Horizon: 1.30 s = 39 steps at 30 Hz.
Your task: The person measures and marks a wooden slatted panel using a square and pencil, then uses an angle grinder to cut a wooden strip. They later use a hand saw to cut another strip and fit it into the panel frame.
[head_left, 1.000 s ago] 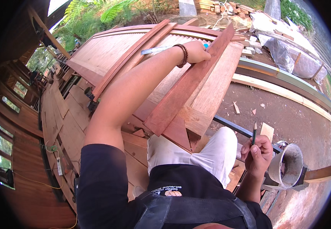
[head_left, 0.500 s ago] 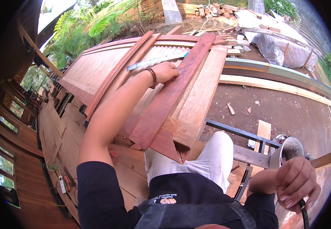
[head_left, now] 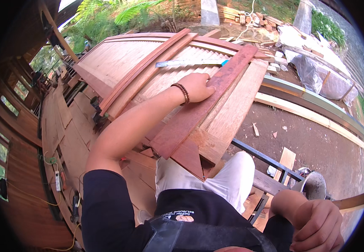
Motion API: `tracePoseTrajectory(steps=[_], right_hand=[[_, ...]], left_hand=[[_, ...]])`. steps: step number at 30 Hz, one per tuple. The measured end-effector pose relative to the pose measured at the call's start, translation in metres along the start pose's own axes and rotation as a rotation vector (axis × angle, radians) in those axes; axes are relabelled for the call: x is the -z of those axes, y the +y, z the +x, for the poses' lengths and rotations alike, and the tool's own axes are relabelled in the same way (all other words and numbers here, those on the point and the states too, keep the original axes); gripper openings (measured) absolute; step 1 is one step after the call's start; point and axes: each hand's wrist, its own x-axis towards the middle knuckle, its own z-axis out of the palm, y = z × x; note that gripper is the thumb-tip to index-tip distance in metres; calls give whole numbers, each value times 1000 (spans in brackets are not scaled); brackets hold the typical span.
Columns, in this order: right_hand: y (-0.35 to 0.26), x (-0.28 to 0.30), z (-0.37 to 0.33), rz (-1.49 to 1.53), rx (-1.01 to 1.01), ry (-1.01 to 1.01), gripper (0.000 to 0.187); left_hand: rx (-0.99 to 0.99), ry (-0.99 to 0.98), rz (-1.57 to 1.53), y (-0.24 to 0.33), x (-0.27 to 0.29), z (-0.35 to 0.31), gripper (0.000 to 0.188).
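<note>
So the left hand (head_left: 198, 87) is bent over the near-left edge of a reddish hardwood plank (head_left: 189, 119), thumb on the plank's face. My guess is that's to stop it sliding, since it lies slanted on top of other boards with nothing I can see clamping it. The finger undersides are hidden, so I can't tell if it's really gripping or just pressing. The right hand (head_left: 319, 227) hangs low at the right, fingers folded in, and I can't tell whether anything's inside. The plank's long, flat and straight-edged, with a mottled dusty face, overlapping a pale open-grained board (head_left: 236, 103) on its right. A reddish piece with a pointed end (head_left: 189, 156) pokes out below, over the lap. Left of the plank there's a thin metal ruler (head_left: 182, 64) with a blue end piece right by the plank's edge, maybe parked there to be in easy reach. It lies over a big wooden panel (head_left: 116, 61) with a pale ribbed section (head_left: 190, 53), and narrow reddish strips (head_left: 148, 69) run across that, roughly parallel to the plank.
</note>
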Motion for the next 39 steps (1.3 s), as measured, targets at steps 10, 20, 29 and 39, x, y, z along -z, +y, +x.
tracePoseTrajectory(steps=[10,20,29,39], right_hand=[[31,-21,15,251,-154,76,18],[132,30,-96,-794,-908,-316,36],[159,21,-101,-975,-1129,-745,43],[167,23,-103,-949,-1190,-751,31]], left_hand=[[-51,65,-124,-43,7,-68,51],[-95,319,-162,-66,-20,-128,34],[-4,382,-272,-53,-20,-132,29],[100,369,-316,-46,-17,-134,28]])
